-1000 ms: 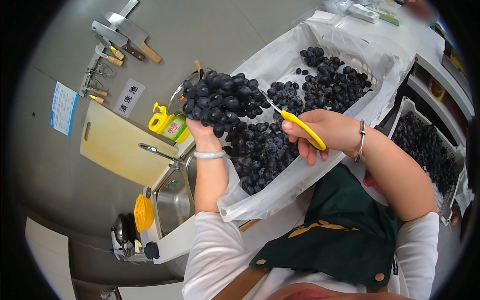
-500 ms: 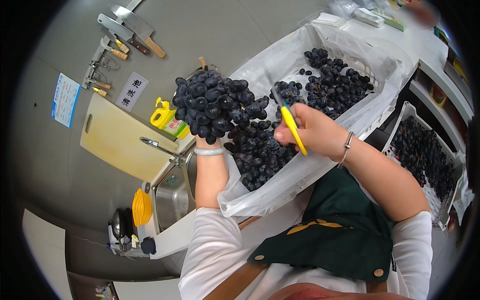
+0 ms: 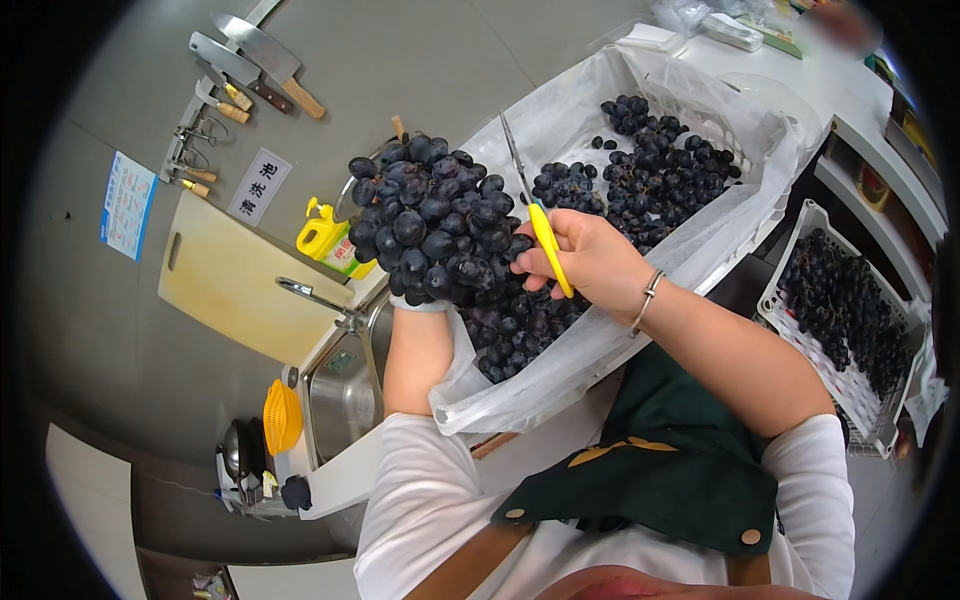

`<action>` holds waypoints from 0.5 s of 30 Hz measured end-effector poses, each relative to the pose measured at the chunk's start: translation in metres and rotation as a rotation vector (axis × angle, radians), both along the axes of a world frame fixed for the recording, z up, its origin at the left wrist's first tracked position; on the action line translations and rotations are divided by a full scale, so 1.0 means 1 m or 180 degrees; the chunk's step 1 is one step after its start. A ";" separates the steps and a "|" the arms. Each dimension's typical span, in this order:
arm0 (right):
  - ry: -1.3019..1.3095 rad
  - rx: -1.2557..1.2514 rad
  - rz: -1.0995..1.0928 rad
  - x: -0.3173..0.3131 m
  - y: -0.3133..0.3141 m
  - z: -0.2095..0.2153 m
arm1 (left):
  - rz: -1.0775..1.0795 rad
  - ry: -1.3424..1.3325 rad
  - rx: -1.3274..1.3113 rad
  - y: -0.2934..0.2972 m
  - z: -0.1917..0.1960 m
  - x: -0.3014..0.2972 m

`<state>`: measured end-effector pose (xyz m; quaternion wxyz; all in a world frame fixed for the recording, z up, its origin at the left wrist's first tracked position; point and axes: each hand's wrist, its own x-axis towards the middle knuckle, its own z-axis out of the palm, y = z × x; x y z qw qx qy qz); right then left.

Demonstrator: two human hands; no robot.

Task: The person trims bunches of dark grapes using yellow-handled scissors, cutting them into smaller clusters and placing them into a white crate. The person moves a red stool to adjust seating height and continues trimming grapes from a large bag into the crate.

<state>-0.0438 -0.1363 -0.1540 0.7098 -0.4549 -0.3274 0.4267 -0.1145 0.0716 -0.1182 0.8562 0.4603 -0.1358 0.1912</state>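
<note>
A large bunch of dark grapes [image 3: 430, 220] is held up over the near left end of the lined crate. My left forearm [image 3: 418, 355] rises beneath it; the bunch hides the left hand that supports it, and a pale bangle [image 3: 420, 303] shows at the wrist. My right hand [image 3: 590, 262] is closed on yellow-handled scissors [image 3: 545, 245], their slim blades pointing up and away. Its fingertips are at the right edge of the bunch, by the outermost grapes. More grape bunches [image 3: 670, 175] lie in the white crate [image 3: 545, 400], on a whitish liner.
Another crate of grapes [image 3: 840, 300] stands lower at the right. Left of the work are a sink [image 3: 345, 400], a tap [image 3: 315, 292], a cutting board [image 3: 240, 285], a yellow bottle [image 3: 325, 235] and a yellow basket [image 3: 283, 415]. Knives [image 3: 255, 65] hang on the wall.
My right hand and the scissors have moved left to the held bunch, with the blades now more upright. The bunch has turned and sits slightly lower, covering more of my left wrist.
</note>
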 end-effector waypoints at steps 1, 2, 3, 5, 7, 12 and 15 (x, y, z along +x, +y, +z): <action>0.0024 0.0059 0.0038 0.001 -0.003 0.000 | -0.0013 0.0000 -0.0009 -0.002 -0.001 0.000; -0.0035 0.0030 0.0091 0.001 -0.006 0.002 | -0.0021 0.0005 -0.0013 -0.003 -0.001 -0.002; -0.0093 0.0000 0.0144 0.002 -0.010 0.004 | -0.0025 0.0009 -0.0017 -0.004 0.000 -0.003; -0.0171 -0.0053 0.0225 0.004 -0.015 0.004 | -0.0048 0.0022 -0.0023 -0.007 -0.001 -0.006; -0.0186 -0.0048 0.0194 0.007 -0.018 0.001 | -0.0067 0.0029 -0.0020 -0.010 0.000 -0.008; -0.0198 -0.0028 -0.0293 0.015 -0.021 0.003 | -0.0120 0.0051 -0.0030 -0.015 -0.001 -0.009; -0.0866 0.0123 -0.0708 0.023 -0.012 -0.003 | -0.0149 0.0076 -0.0011 -0.018 -0.001 -0.007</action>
